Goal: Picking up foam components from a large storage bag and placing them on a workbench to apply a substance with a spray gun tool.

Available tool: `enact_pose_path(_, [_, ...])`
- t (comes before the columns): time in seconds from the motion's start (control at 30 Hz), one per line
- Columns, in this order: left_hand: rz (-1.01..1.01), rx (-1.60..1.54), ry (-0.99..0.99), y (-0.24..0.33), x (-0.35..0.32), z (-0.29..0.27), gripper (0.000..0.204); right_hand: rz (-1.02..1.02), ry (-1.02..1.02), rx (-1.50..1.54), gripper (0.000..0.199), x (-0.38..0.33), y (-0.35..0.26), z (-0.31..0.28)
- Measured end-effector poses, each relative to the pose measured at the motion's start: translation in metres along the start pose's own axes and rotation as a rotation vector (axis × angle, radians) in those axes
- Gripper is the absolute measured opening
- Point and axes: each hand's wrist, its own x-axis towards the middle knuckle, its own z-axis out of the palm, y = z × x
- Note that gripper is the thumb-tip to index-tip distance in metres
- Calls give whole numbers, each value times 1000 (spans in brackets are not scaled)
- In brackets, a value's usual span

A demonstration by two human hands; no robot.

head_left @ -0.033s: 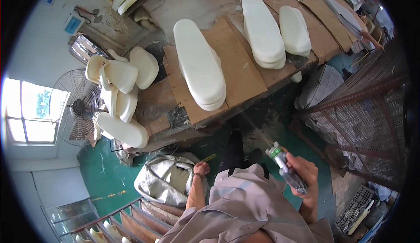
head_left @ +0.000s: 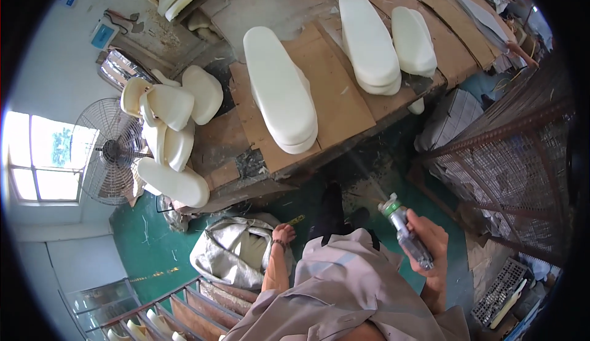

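My right hand (head_left: 428, 241) is closed around a spray gun (head_left: 405, 230) with a green ring near its nozzle. A faint streak of mist runs from the nozzle up and left, toward the bench's front edge. My left hand (head_left: 283, 234) hangs low beside a silvery woven sack (head_left: 224, 252), fingers loosely bent, nothing visible in them. On the cardboard-covered bench lies a cream foam slipper (head_left: 279, 89), sole up. To its right are two more pale foam slippers, a long one (head_left: 369, 43) and a shorter one (head_left: 414, 41).
At the bench's left end is a pile of cream slippers (head_left: 169, 107), with a wire-caged fan (head_left: 110, 150) behind. A rusty mesh rack (head_left: 504, 181) stands at right. A slatted rack (head_left: 184, 307) holding pale pieces is at lower left, a plastic crate (head_left: 501, 289) at lower right.
My right hand and the spray gun have shifted very slightly to the right. My left hand has risen slightly. The slippers stay in place.
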Motion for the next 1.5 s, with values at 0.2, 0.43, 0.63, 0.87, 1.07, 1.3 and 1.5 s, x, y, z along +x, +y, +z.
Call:
enact_pose_path(0.2, [35, -26, -26, 39, 2, 17, 23, 40, -126, 111, 56, -20, -6, -11])
enact_pose_path(0.43, [255, -241, -169, 121, -21, 100, 35, 132, -75, -51, 55, -35, -9, -19])
enact_pose_path(0.63, [406, -490, -248, 204, -27, 152, 45, 136, -179, 40, 60, -30, -13, -28])
enact_pose_path(0.87, [514, -723, -381, 266, -17, 190, 47, 144, -153, -38, 51, -13, -6, -30])
enact_pose_path(1.07, [657, -755, -529, 296, -20, 208, 57, 112, 0, -65, 48, 50, 1, -4])
enact_pose_path(1.3, [658, -844, -551, 332, -75, 189, 74, 175, 28, -11, 56, 127, 15, 27])
enact_pose_path(1.5, [880, -909, -730, 463, -124, 183, 72, 153, -42, -80, 53, 190, 22, 59])
